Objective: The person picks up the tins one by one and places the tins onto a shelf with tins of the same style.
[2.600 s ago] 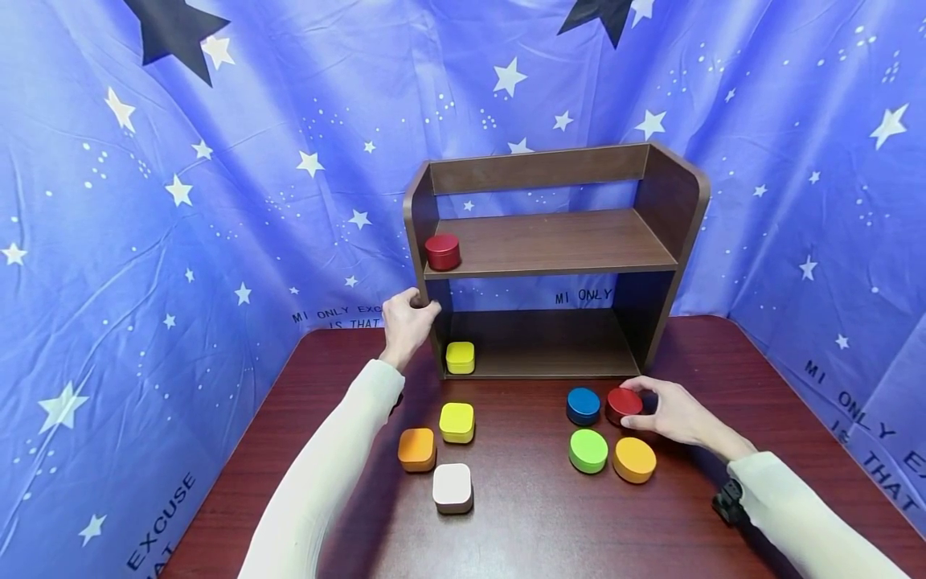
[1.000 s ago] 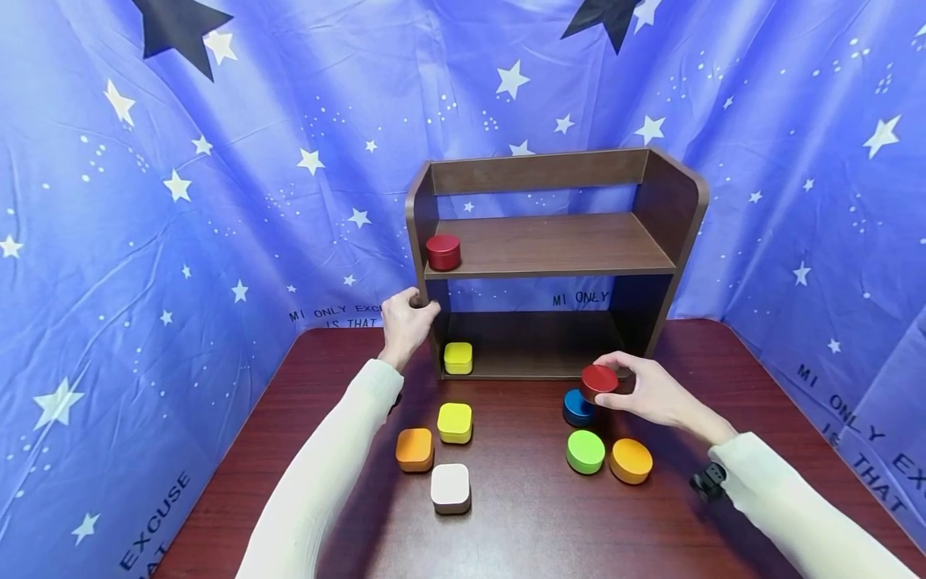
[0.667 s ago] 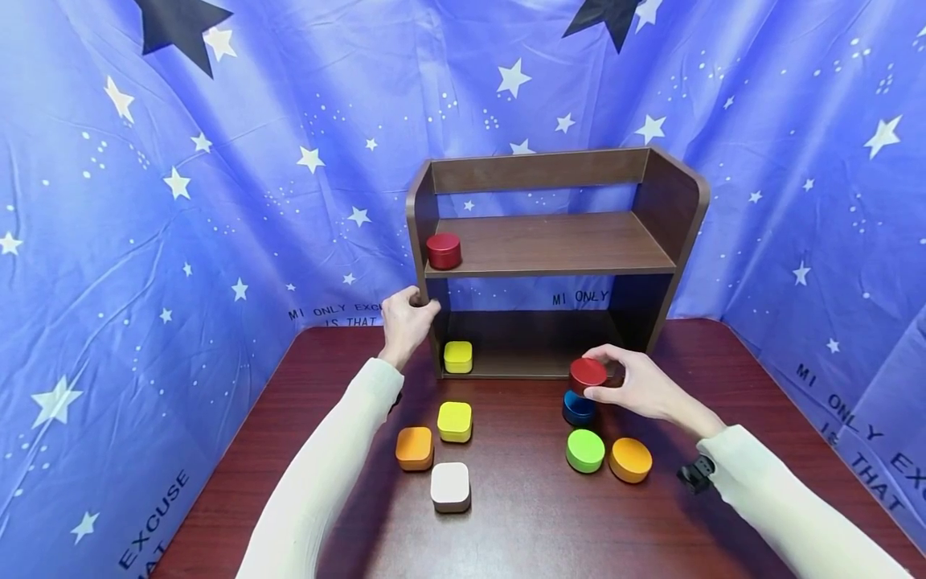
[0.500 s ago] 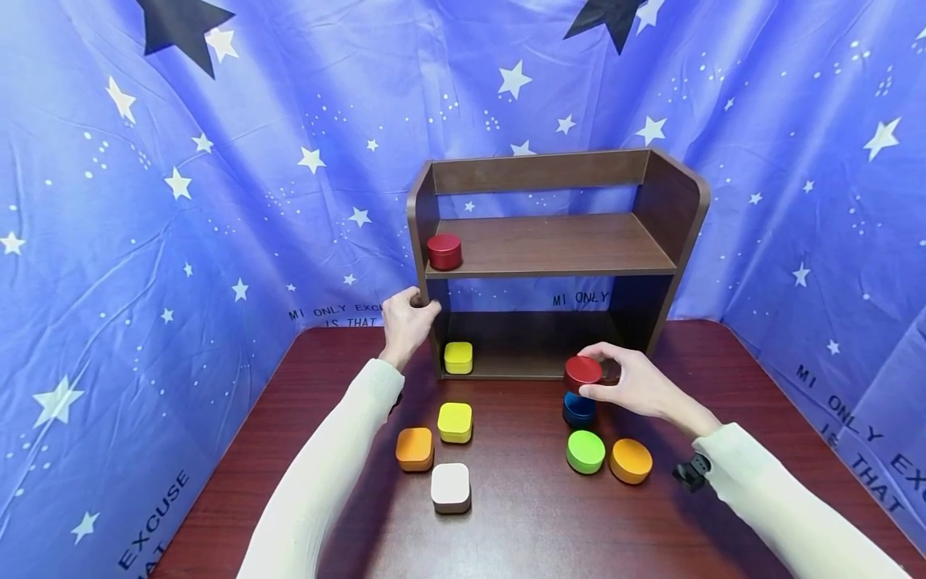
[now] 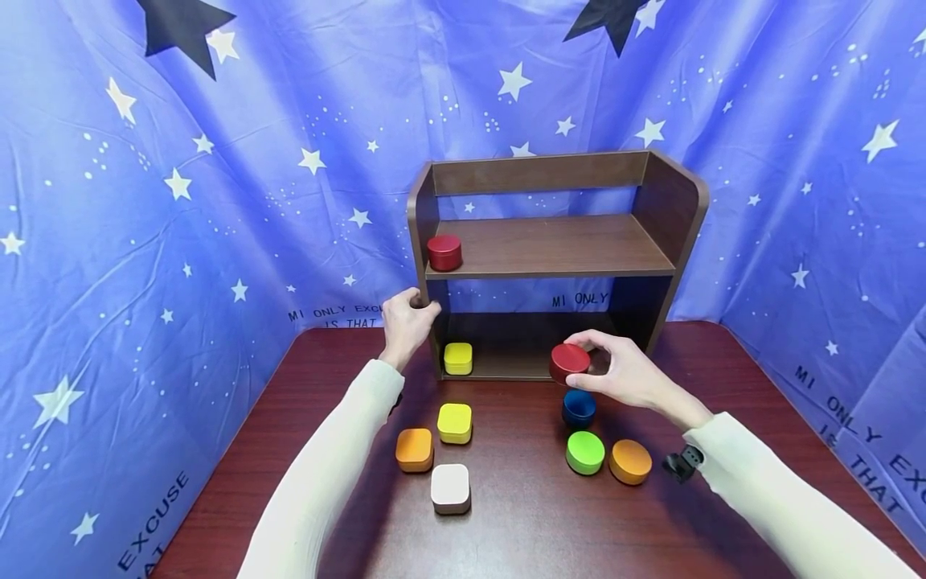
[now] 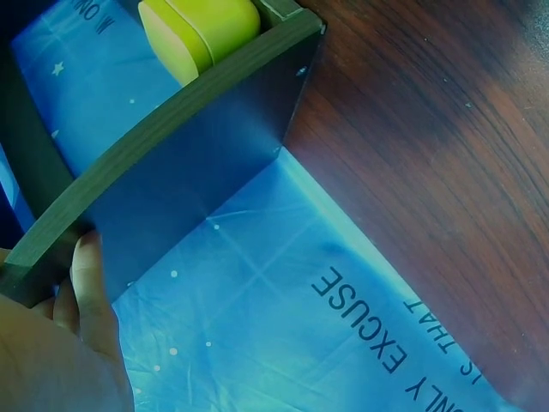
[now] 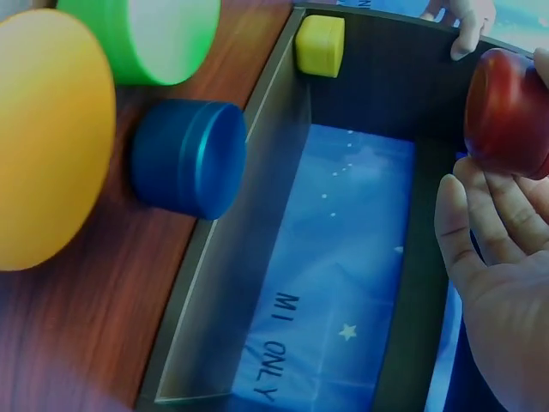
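Note:
My right hand (image 5: pixel 631 375) holds a round red tin (image 5: pixel 569 363) by its sides, raised off the table just in front of the lower shelf. In the right wrist view the same red tin (image 7: pixel 510 113) sits at the fingertips. Below it stands a round blue tin (image 5: pixel 579 408), with a round green tin (image 5: pixel 585 452) and a round orange tin (image 5: pixel 631 461) nearer. My left hand (image 5: pixel 407 328) grips the left side panel of a brown two-tier shelf (image 5: pixel 557 245). Its fingers (image 6: pixel 88 273) lie against the panel's outer face.
Another red tin (image 5: pixel 444 252) stands at the upper tier's left end, and a square yellow tin (image 5: pixel 458 359) below it on the lower tier. Square yellow (image 5: pixel 455 423), orange (image 5: pixel 415 449) and white (image 5: pixel 450 488) tins lie on the table. A starry blue curtain (image 5: pixel 325 201) surrounds the table.
My right hand has lifted the red tin off the table and carried it left and up, past the blue tin, toward the shelf. The left hand has stayed on the side panel.

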### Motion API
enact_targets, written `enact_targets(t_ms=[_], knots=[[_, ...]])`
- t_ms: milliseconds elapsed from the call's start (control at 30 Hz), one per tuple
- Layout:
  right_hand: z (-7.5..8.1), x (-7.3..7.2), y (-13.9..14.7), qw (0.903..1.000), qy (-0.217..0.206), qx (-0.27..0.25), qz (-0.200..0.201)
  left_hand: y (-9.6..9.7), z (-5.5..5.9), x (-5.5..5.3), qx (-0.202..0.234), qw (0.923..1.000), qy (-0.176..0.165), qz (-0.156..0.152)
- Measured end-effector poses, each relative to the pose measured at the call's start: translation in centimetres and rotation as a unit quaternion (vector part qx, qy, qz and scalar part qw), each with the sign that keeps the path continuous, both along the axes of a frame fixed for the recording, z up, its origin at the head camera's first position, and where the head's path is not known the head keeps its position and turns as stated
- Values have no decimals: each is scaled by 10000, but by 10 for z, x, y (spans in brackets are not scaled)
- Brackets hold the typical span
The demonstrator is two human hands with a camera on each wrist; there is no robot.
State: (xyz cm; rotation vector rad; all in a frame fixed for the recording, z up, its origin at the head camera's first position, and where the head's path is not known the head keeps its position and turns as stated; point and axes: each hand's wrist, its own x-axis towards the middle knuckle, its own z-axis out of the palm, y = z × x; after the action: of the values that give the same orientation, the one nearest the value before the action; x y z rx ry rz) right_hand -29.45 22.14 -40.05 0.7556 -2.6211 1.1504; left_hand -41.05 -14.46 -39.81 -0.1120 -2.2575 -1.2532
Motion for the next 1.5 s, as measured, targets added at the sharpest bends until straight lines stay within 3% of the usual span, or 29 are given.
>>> enact_targets(t_ms=[567,1033,1500], knots=[[34,-4,-26,9991,368,72,194,1,-2,1,57,10000,-43,25],[67,-17,-46,9974,668,187,182,1,1,1,12,10000,-38,49],[101,-34,-62,9985,501,199,16,-1,1,-1,-95,9999,-80,22]])
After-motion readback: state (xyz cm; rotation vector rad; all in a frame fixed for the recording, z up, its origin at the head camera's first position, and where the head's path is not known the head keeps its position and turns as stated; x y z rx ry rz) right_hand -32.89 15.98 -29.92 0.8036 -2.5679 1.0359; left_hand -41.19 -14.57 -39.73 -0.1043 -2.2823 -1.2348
